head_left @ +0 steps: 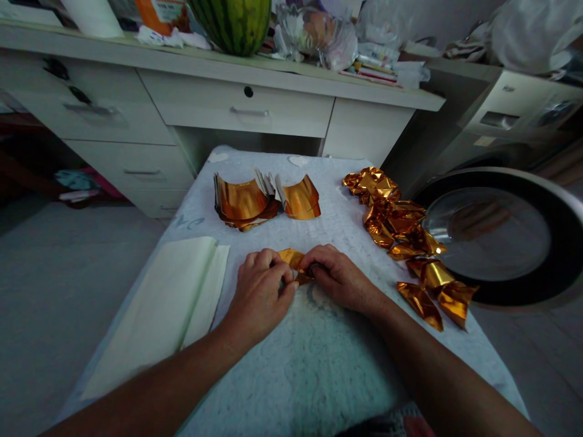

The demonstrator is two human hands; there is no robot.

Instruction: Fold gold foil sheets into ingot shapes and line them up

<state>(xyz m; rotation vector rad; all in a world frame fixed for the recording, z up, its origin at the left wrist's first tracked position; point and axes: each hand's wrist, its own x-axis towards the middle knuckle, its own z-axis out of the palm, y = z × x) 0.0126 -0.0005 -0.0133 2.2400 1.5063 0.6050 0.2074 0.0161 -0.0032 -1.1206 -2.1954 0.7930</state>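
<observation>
Low over the middle of the cloth-covered table, a piece of gold foil paper [291,257] is pinched between both hands. My left hand [264,285] has its fingers closed on the left end, thumb toward the centre. From the other side, my right hand [339,276] grips the right end with fingers curled. Part of the foil is hidden under the fingers. Beyond the hands lie two curled stacks of gold foil sheets, a larger left stack [241,200] and a smaller right stack [302,197]. Folded gold foil pieces [394,221] are heaped along the right edge.
White paper sheets [150,297] lie at the table's left. Behind stands a white drawer desk [282,115] bearing a watermelon [232,24], a glass bowl [310,30] and plastic bags. A washing machine's open round door [496,237] reaches close to the table's right edge.
</observation>
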